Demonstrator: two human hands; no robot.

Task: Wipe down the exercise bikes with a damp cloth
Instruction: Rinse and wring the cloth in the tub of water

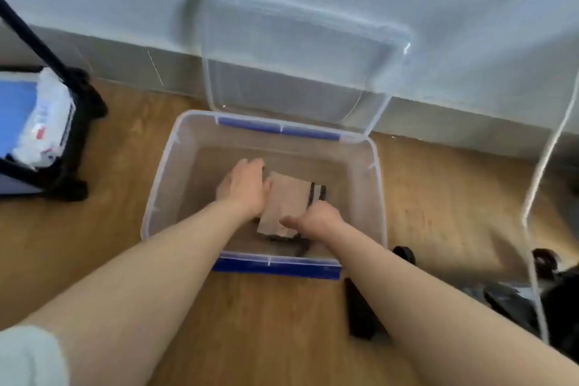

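Cloth point(286, 202), folded, tan with a dark stripe, lies at the bottom of clear plastic bin point(156, 185) on the wood floor, lid point(300, 50) propped against the wall. Task looks barely begun: cloth being fetched or wetted, no bike wiped yet; water in bin can't be confirmed. Left hand point(242, 186) is spread flat, palm down on the cloth's left edge, not gripping. Right hand point(316, 219) curls around the near right corner, apparently pinching it. Black cart point(75, 135) stands well left.
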